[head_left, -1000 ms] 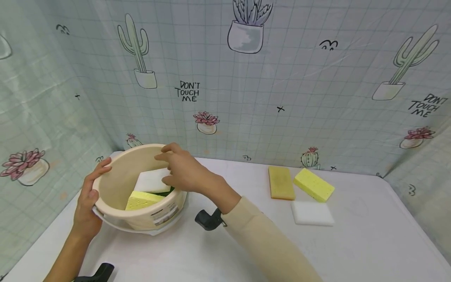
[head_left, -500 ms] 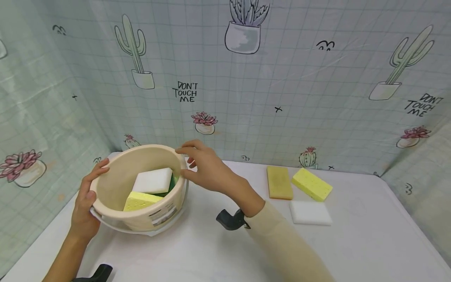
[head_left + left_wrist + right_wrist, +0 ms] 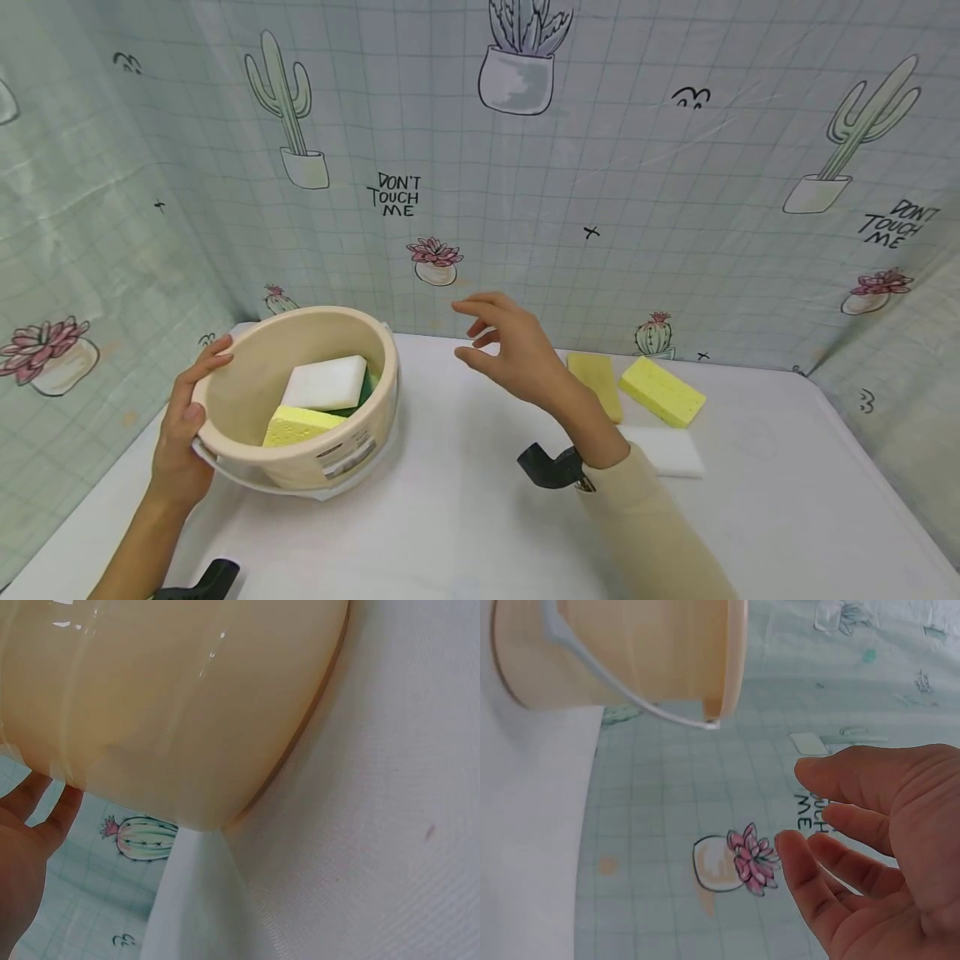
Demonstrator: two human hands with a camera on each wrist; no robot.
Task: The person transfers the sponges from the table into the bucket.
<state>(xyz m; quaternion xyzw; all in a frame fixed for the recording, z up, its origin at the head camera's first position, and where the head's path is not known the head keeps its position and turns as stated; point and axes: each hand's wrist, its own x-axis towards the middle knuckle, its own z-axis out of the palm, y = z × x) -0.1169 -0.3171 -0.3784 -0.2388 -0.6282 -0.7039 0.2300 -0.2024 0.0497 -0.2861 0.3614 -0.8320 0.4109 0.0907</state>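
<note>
Head view: the right hand (image 3: 513,354) has left the bucket (image 3: 300,454) rim and now hangs in the air between it and the orange sponge (image 3: 596,379) — fingers loosely spread, holding nothing. The left hand (image 3: 183,425) still grips the bucket's left rim; a white sponge (image 3: 326,382) and yellow sponge (image 3: 300,423) lie inside. The backdrop reads "DON'T TOUCH ME"; the bucket's label is too small to read.

Left wrist view: the bucket wall (image 3: 165,697) fills the frame, fingers (image 3: 52,814) against it.

Right wrist view: the right hand (image 3: 877,847) is empty, fingers relaxed — the bucket (image 3: 622,649) well apart.
</note>
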